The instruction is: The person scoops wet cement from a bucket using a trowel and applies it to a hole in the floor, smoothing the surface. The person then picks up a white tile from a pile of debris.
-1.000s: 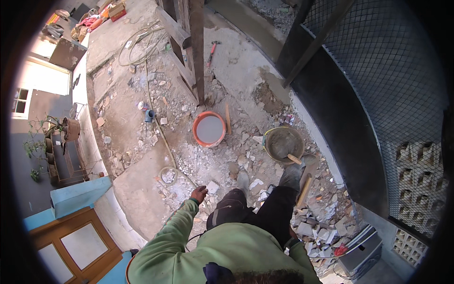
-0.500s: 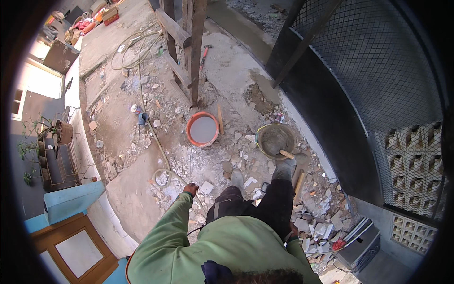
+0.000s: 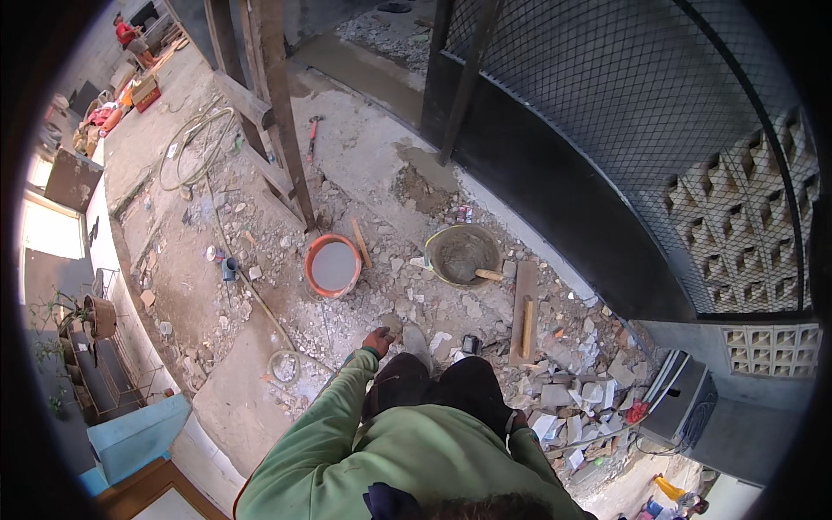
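Note:
My left hand [image 3: 379,341] is held out ahead of my left knee, above the rubble. Its fingers look loosely parted, and nothing shows in them. My right hand [image 3: 518,422] is beside my right thigh; the leg and sleeve hide most of its fingers. An orange bucket [image 3: 309,276] of cloudy greyish liquid stands ahead, slightly left. Right of it is a dark tub [image 3: 497,249] with grey mortar inside; a tool's wooden handle [image 3: 490,275] leans over its near rim. A wooden float [image 3: 527,316] lies on the rubble near the tub. Neither hand touches these.
A wooden frame [image 3: 276,113] stands behind the bucket, with a red-handled hammer [image 3: 313,139] beyond. A hose [image 3: 269,316] winds along the left. Broken rubble [image 3: 576,403] is piled at right, near a dark mesh gate [image 3: 572,208]. A person in red [image 3: 128,36] is far left.
My view has shifted to the right and my body has moved. My left hand now reaches further forward. My right foot no longer hides the wooden float near the tub.

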### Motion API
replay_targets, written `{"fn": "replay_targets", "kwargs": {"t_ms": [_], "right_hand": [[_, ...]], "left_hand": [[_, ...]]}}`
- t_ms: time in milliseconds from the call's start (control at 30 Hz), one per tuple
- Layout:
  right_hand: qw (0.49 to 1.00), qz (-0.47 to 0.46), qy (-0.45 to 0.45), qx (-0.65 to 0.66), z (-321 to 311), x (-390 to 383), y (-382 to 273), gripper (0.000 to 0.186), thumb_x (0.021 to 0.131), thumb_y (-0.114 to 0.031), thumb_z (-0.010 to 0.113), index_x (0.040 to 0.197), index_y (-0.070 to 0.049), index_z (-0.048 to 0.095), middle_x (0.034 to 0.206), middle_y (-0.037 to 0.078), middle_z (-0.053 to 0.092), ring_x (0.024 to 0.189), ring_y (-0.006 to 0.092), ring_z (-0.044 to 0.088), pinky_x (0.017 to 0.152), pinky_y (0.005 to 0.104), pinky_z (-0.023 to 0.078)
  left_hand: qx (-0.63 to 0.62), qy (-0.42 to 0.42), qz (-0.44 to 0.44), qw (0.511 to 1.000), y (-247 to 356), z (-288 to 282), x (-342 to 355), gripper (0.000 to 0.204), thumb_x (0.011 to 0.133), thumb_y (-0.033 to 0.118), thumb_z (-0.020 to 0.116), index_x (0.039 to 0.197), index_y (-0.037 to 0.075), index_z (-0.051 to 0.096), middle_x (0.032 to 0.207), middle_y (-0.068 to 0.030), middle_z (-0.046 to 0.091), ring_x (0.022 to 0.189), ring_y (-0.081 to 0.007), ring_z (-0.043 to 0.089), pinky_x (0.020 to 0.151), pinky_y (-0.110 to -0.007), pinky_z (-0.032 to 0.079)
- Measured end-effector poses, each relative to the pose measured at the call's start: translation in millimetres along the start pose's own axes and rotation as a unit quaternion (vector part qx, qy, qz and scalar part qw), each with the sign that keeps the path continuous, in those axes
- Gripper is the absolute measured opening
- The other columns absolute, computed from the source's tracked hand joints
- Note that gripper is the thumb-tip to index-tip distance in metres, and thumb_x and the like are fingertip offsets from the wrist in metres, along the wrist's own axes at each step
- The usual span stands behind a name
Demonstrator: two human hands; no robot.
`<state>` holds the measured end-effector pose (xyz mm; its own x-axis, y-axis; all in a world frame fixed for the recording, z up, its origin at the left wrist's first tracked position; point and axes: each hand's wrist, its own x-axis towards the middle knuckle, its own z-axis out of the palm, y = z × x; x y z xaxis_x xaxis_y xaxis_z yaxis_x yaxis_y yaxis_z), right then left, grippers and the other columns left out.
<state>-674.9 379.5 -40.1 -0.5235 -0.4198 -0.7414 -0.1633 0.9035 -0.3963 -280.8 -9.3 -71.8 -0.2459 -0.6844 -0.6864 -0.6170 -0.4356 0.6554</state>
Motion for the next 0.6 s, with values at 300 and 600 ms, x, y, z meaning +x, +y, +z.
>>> {"fn": "replay_targets", "kwargs": {"t_ms": [300,600], "right_hand": [[0.983,0.055,-0.055,-0.166,73,-74,20,0.028,0.074,-0.023,0.068,0.097,-0.008,0.075,0.102,0.019,0.071,0.098,0.0359,0.069,0.084,0.0468,0.055],[0.947,0.135,0.115,0.266,153,-217,78,0.036,0.085,-0.037,0.062,0.105,-0.010,0.074,0.097,0.016,0.072,0.094,0.0331,0.068,0.083,0.0427,0.053]], "left_hand": [[0.343,-0.301,0.565,0.688,-42,70,14,0.047,0.095,0.034,0.055,0.131,0.005,0.058,0.127,-0.0215,0.062,0.119,-0.0361,0.058,0.102,-0.042,0.046],[0.596,-0.458,0.252,0.609,64,93,3,0.052,0.079,0.024,0.064,0.123,-0.003,0.063,0.128,-0.0239,0.061,0.123,-0.0350,0.056,0.106,-0.039,0.042]]}}
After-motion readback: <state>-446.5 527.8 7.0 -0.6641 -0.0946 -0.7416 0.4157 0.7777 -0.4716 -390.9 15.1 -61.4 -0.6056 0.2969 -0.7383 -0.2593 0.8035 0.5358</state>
